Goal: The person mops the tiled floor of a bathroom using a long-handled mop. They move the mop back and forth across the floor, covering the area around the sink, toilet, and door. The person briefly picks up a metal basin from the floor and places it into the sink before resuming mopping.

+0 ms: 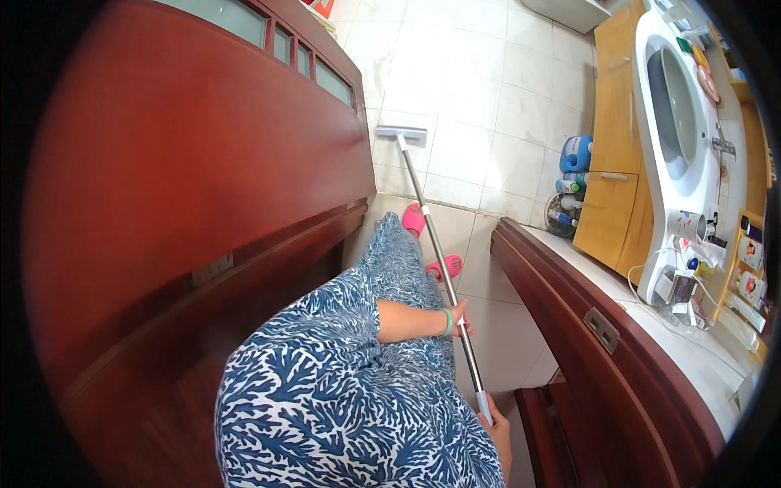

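Observation:
A long-handled floor wiper (436, 235) slants across the view, with a metal pole and a narrow grey head (401, 132). Its head lies on white floor tiles (464, 146) past the doorway. Around the lower part of the pole is my left hand (459, 318), a green bangle on its wrist; the fingers look loosely wrapped. My right hand (497, 418) grips the pale grey handle end, close to my hip. My blue-and-white patterned garment hides part of that hand. Pink slippers (448, 268) are on my feet, either side of the pole.
A red-brown door (201, 134) stands at the left, and a wooden door frame (586, 341) runs along the right. Beyond it are a wooden cabinet (616, 140) with a white washbasin (647, 79), a blue jug (575, 154) and several bottles on the floor.

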`<act>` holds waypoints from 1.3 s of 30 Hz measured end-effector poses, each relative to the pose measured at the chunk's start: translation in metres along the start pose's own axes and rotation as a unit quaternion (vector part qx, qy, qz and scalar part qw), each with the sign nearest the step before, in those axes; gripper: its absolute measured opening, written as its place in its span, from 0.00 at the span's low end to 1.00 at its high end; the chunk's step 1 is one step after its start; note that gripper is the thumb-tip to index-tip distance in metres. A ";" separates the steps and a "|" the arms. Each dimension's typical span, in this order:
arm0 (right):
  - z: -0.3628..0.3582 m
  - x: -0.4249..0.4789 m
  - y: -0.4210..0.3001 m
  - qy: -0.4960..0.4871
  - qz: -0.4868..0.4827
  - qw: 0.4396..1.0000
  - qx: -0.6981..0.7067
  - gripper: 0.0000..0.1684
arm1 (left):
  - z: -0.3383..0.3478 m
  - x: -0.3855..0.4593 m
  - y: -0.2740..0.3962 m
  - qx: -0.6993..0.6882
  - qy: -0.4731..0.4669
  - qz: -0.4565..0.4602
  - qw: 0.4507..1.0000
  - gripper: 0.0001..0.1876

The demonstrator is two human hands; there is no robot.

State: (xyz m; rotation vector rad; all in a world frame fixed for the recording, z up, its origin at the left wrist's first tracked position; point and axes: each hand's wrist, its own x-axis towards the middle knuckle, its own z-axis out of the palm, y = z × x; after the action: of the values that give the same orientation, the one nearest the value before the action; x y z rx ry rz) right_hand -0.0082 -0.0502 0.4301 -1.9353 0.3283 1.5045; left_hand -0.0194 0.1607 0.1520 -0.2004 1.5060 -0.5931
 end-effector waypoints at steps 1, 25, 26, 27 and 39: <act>-0.004 0.001 -0.002 -0.003 0.012 1.000 -0.006 0.30 | 0.001 0.005 -0.002 0.008 0.026 -0.003 1.000 0.18; 0.076 0.107 -0.143 0.062 -0.093 0.988 -0.106 0.33 | 0.048 0.024 0.228 0.430 -0.006 0.306 0.850 0.30; 0.077 0.112 -0.152 0.073 -0.108 0.984 -0.121 0.34 | 0.065 0.006 0.232 0.487 0.060 0.304 0.817 0.30; 0.077 0.117 -0.159 0.071 -0.115 0.983 -0.123 0.34 | 0.078 -0.006 0.241 0.511 0.075 0.301 0.802 0.29; 0.081 0.145 -0.197 0.084 -0.248 0.963 -0.061 0.32 | 0.139 -0.119 0.267 0.291 0.129 0.440 0.840 0.15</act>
State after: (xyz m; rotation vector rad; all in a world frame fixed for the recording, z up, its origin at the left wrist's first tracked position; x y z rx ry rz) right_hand 0.0851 0.1775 0.3519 -2.0487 -0.1779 1.0555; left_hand 0.1849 0.4107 0.1393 1.0396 1.4079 -0.2919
